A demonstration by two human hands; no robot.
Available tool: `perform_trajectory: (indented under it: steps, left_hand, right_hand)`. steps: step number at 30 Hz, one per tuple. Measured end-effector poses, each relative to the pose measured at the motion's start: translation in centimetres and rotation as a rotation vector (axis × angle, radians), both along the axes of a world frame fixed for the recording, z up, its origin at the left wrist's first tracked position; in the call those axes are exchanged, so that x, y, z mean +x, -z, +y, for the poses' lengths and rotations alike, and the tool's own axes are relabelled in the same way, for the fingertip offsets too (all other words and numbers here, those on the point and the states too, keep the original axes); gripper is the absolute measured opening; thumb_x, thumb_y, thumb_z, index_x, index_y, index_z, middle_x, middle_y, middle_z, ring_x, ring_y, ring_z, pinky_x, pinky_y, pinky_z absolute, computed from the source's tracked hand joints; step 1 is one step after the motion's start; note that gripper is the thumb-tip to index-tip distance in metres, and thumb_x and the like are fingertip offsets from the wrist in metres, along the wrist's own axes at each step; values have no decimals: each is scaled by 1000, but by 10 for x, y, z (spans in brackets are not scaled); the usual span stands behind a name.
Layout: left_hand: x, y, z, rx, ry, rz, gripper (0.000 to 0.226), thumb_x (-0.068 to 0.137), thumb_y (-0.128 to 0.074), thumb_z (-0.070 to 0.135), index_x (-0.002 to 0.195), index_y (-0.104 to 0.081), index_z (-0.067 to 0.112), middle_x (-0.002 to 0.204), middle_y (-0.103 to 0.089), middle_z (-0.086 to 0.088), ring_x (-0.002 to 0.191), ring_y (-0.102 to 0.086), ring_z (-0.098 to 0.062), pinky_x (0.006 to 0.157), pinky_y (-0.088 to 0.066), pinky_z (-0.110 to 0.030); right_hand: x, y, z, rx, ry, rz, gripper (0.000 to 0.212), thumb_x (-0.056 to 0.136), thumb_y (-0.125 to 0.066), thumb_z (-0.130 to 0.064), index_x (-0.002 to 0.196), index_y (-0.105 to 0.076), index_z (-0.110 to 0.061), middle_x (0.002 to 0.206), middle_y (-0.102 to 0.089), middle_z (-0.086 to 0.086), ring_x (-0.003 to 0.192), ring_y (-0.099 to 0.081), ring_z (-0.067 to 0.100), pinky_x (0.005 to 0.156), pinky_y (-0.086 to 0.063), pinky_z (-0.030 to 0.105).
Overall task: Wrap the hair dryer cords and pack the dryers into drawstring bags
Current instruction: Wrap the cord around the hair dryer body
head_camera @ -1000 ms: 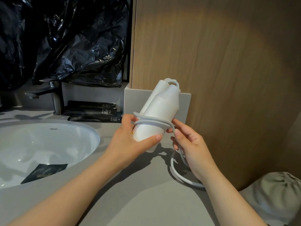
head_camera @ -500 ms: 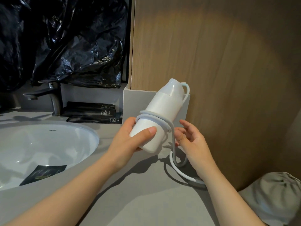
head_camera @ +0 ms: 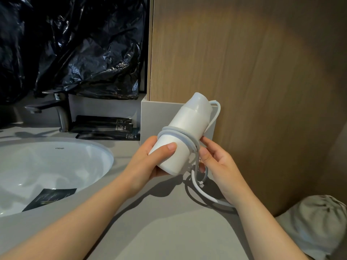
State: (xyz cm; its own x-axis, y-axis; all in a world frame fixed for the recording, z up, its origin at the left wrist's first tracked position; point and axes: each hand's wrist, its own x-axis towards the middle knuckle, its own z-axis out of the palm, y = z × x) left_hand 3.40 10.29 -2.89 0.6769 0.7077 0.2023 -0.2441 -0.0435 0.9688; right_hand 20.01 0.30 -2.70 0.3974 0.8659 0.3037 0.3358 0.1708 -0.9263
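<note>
Hair dryer [head_camera: 183, 135], white and cylindrical, held tilted above the grey bench [head_camera: 155, 228], its narrower end pointing up and to the right toward the wooden wall panel [head_camera: 244, 62]. Its pale cord [head_camera: 178, 133] circles the body in about two turns, loops past the upper end, and trails down in a curve onto the bench beneath the right wrist. Containers: the white sink basin [head_camera: 56, 166], at left, holds one dark flat packet [head_camera: 49, 197]; a grey fabric bag [head_camera: 317, 224], gathered at its top, lies at the lower right corner (contents not visible). Behind the basin stand a dark faucet [head_camera: 56, 109] and a stack of black sachets [head_camera: 107, 126], with crumpled black plastic sheeting [head_camera: 75, 47] above them. Left hand [head_camera: 150, 162]: grip closed around the lower body of the dryer, thumb across its front. Right hand [head_camera: 216, 164]: fingers loosely curled beside the coils, thumb and forefinger touching the cord where it leaves the wrap; whether they pinch it firmly cannot be told.
</note>
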Motion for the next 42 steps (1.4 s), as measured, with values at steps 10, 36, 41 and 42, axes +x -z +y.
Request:
perform_trajectory:
  steps: [10, 36, 41, 42]
  left_hand:
    - [0, -4, -3, -36, 158, -76, 67, 66, -67, 43, 123, -53, 11, 109, -65, -15, 92, -66, -30, 72, -56, -39]
    - [3, -2, -2, 262, -301, -11, 53, 78, -78, 25, 111, -45, 51, 110, -53, 19, 93, -61, -5, 57, -57, -23]
    - [3, -1, 1, 238, -317, -39, 56, 73, -82, 30, 109, -46, 52, 111, -53, 17, 99, -59, -10, 57, -58, -26]
    - [4, -1, 2, 235, -315, -39, 55, 73, -82, 31, 108, -46, 53, 111, -53, 17, 99, -59, -10, 58, -59, -28]
  right_hand:
    - [1, 0, -1, -14, -40, 33, 66, 77, -51, -57, 136, -48, -28, 107, -69, -20, 98, -65, -1, 91, -50, 21]
    - [-4, 10, -12, -28, 256, -226, 88, 72, -82, -33, 139, -26, -47, 140, -34, -18, 103, -56, 4, 74, -55, 15]
    - [-7, 12, -11, -73, 392, -289, 96, 64, -86, -39, 139, -27, -38, 139, -26, -14, 111, -48, 11, 88, -51, 22]
    - [-6, 11, -11, -114, 405, -288, 100, 63, -87, -41, 142, -26, -36, 139, -26, -13, 113, -48, 13, 92, -52, 28]
